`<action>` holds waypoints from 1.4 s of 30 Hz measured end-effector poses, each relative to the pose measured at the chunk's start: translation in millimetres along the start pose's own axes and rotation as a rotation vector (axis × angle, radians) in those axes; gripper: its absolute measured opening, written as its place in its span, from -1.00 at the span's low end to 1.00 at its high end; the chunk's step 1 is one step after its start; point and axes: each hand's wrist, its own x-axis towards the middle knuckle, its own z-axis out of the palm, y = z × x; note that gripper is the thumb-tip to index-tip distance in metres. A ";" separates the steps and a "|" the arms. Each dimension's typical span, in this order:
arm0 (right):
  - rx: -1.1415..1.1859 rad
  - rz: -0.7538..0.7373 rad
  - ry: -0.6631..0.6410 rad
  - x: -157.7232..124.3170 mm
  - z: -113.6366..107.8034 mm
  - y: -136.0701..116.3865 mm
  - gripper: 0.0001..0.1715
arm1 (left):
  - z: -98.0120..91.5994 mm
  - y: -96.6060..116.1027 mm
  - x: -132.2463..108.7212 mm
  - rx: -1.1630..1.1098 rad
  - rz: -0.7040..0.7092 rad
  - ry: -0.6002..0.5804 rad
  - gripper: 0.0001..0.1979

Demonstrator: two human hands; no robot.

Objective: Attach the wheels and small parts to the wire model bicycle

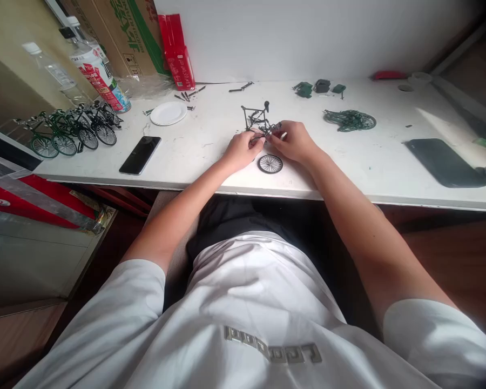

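A small black model bicycle frame [254,116] with a dark saddle stands up between my hands at the middle of the table. My left hand [241,149] is closed, its thumb and fingers pinching the lower part of the frame, where a thin dark curved piece shows. My right hand [295,140] is closed on the frame's right lower end, fingertips close to those of my left. Fingers partly hide the parts in between. One loose spoked wheel [270,163] lies flat just in front of my hands, near the table edge.
Several assembled model bicycles [65,132] stand at left, near a phone [140,155], a white lid [168,114] and bottles [99,75]. Behind are a red box [177,54] and green parts [303,89]. Rightward lie a pile of wheels [350,120] and a dark flat case [443,162].
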 end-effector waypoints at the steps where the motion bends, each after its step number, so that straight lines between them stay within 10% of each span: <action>1: 0.000 0.001 -0.001 0.0 0.0 -0.5 -0.55 | -0.1 -0.4 0.0 0.005 0.007 -0.001 -0.74; 27: 0.039 -0.061 0.049 4.4 3.8 6.5 -0.73 | -0.3 -0.3 -2.3 -0.007 0.015 -0.011 -0.75; 37: 0.118 -0.097 0.579 7.6 2.9 16.9 -0.32 | -1.9 2.5 -3.7 -0.014 0.004 -0.038 -0.70; 42: 0.155 -0.029 0.642 9.0 -0.4 17.0 -0.24 | -1.7 0.3 -3.7 -0.022 0.001 -0.046 -0.69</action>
